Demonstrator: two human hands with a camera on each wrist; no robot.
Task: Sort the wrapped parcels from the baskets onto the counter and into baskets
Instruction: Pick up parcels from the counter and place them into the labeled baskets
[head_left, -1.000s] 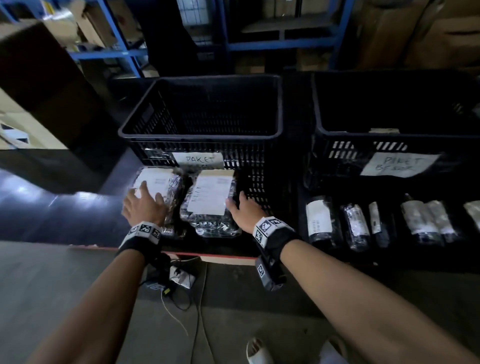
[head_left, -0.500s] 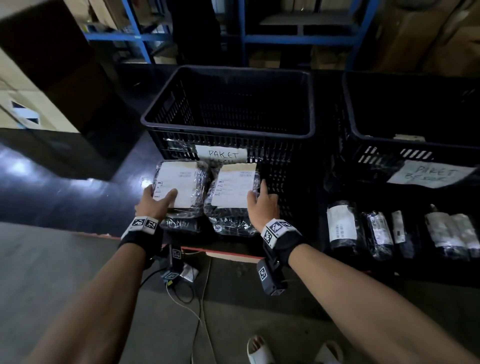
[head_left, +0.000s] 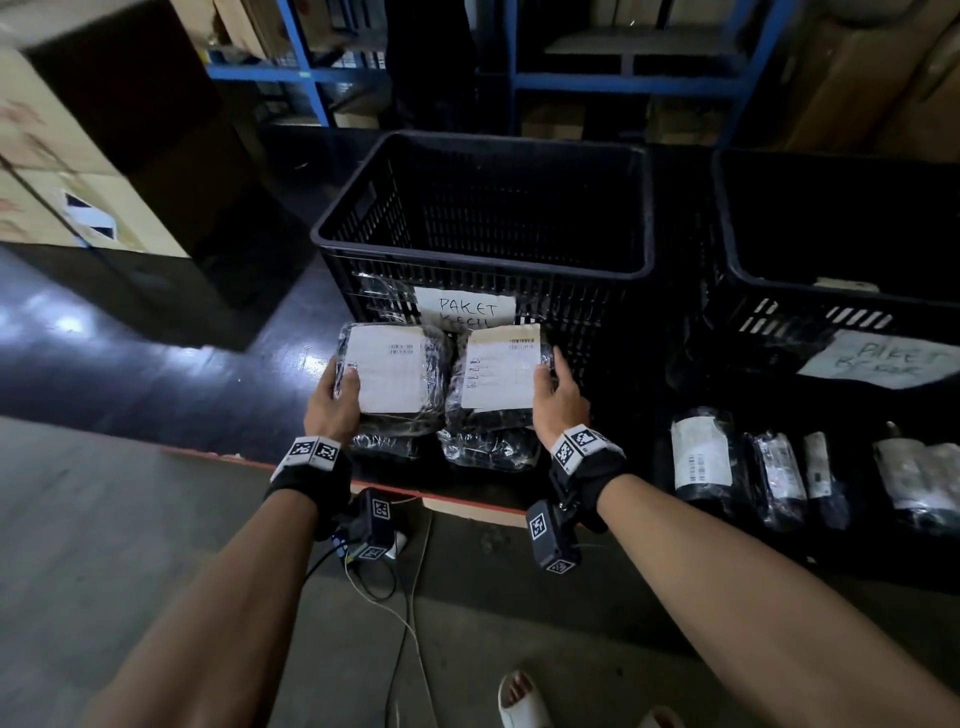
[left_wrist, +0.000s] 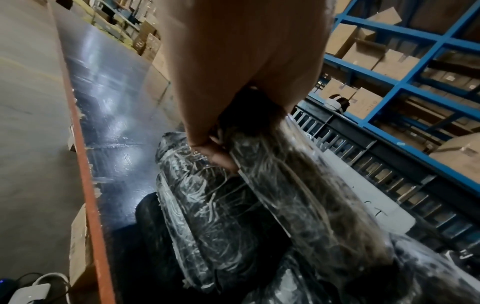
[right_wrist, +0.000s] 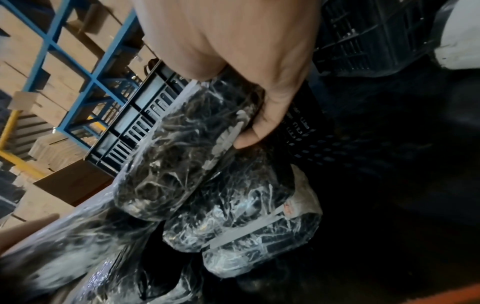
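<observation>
Two stacks of black plastic-wrapped parcels with white labels lie on the dark counter in front of the black basket labelled "PAKET KECIL". My left hand grips the left top parcel at its left edge, thumb on the label. My right hand grips the right top parcel at its right edge. Both top parcels are tilted up off the lower parcels. In the left wrist view the fingers curl under the parcel. In the right wrist view the thumb presses the parcel.
A second black basket with a paper label stands at the right. Several small wrapped parcels lie in a row in front of it. Blue shelving with cartons stands behind. The counter's red edge is near my wrists; cables hang below.
My hands slid from resting on top of the parcels to their outer edges and took hold. Both top parcels have risen slightly off the ones beneath.
</observation>
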